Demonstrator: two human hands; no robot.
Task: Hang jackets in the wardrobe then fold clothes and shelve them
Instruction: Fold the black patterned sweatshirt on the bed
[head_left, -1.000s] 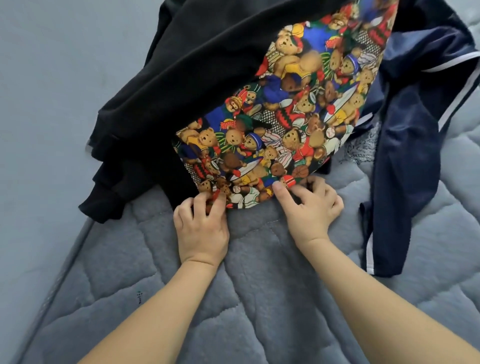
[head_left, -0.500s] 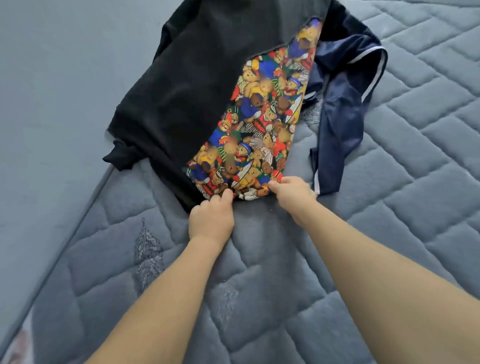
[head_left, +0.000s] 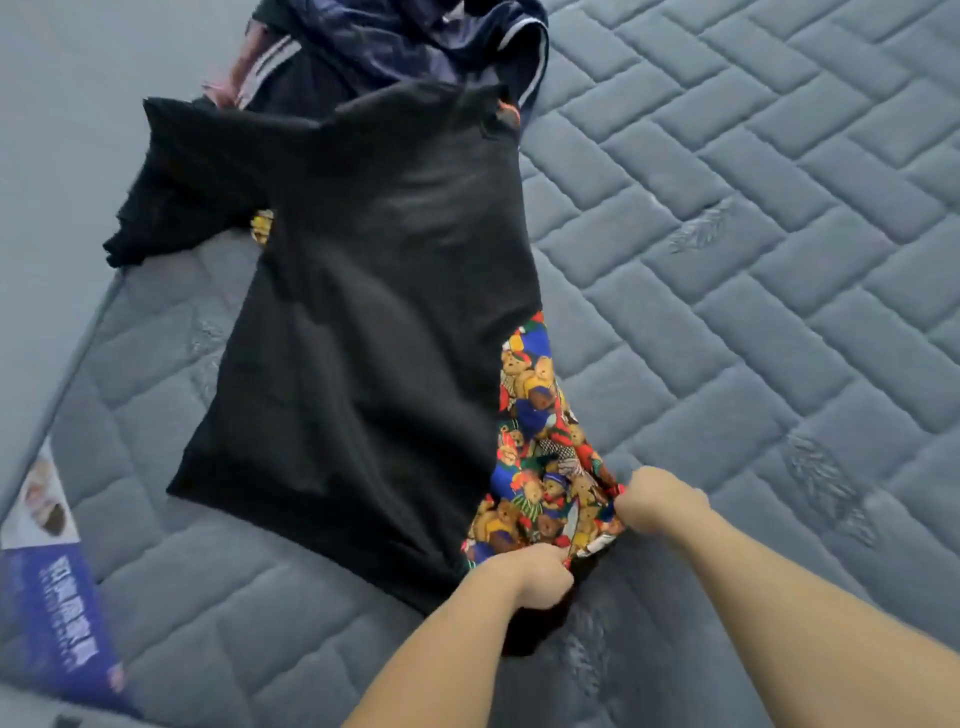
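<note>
Your left hand (head_left: 530, 574) and right hand (head_left: 657, 501) each pinch the near hem of the teddy-bear print garment (head_left: 540, 457), fingers curled tight round the fabric, wrists low over the mattress (head_left: 753, 322). Since a second ago you have drawn this hem toward yourself, away from the clothes pile, so the garment now lies stretched out lengthwise near the left edge of the mattress. The black top (head_left: 363, 322) has come along with it and covers most of the print; only a strip shows along its right side. Judge this as spreading out before a fold: the black top probably needs separating first. Farther off, the navy striped garment (head_left: 415, 47) lies bunched at the far edge.
</note>
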